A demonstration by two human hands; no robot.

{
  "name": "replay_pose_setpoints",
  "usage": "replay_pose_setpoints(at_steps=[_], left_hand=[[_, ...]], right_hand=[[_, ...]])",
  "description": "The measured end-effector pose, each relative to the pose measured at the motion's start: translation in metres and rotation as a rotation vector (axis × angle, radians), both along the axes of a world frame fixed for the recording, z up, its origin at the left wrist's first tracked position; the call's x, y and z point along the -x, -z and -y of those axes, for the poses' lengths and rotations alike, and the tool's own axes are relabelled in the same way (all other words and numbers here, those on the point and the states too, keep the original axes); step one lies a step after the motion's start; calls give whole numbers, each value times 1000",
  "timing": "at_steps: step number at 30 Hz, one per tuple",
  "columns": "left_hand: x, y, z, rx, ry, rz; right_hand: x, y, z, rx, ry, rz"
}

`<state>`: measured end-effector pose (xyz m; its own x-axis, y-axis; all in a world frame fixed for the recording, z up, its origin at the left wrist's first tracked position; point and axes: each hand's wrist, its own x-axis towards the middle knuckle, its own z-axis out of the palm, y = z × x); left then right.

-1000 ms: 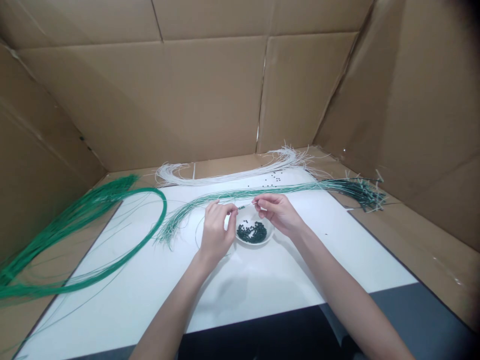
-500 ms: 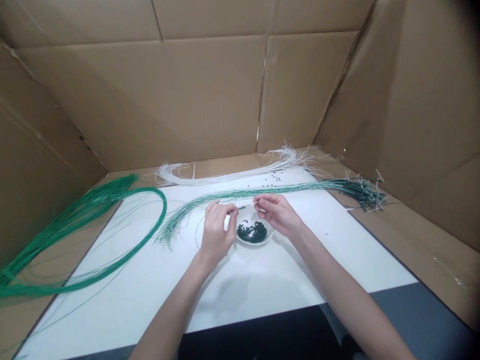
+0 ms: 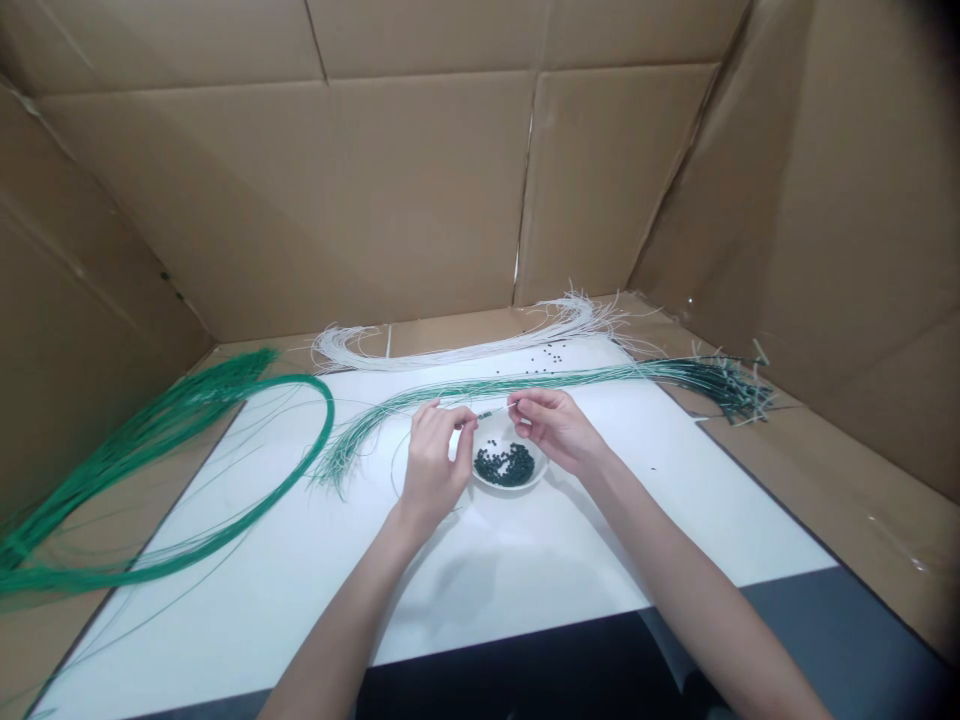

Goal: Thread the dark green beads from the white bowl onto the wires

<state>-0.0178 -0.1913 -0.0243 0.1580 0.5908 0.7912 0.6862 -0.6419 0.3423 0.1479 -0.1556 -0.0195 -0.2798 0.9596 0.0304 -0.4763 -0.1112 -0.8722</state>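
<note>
Over the far rim of a small white bowl (image 3: 517, 485), my two hands pinch a thin strand (image 3: 501, 409). A few dark green beads (image 3: 484, 415) are threaded on it, close to the fingertips of my left hand (image 3: 439, 450). That hand's thumb and forefinger are closed on the strand. My right hand (image 3: 551, 422) has its fingertips closed at the strand's other side, though the exact grip is too small to see. Loose dark beads (image 3: 510, 466) lie in the bowl below.
Beyond the hands a bundle of green strands (image 3: 480, 386) crosses the white board (image 3: 480, 600), with dark ends (image 3: 727, 388) at the right. White strands (image 3: 450, 355) lie behind it, near several scattered beads (image 3: 551, 353). Looped green strands (image 3: 330, 410) fill the left. Cardboard walls (image 3: 420, 200) enclose everything.
</note>
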Motion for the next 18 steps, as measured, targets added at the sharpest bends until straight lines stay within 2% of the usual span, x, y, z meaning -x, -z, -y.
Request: replay_pose_setpoints(at_steps=[12, 18], left_hand=[[-1, 0, 1, 6, 34, 1], [-1, 0, 0, 6, 41, 0]], right_hand=[[1, 1, -1, 8, 14, -29], [-1, 0, -1, -52, 4, 10]])
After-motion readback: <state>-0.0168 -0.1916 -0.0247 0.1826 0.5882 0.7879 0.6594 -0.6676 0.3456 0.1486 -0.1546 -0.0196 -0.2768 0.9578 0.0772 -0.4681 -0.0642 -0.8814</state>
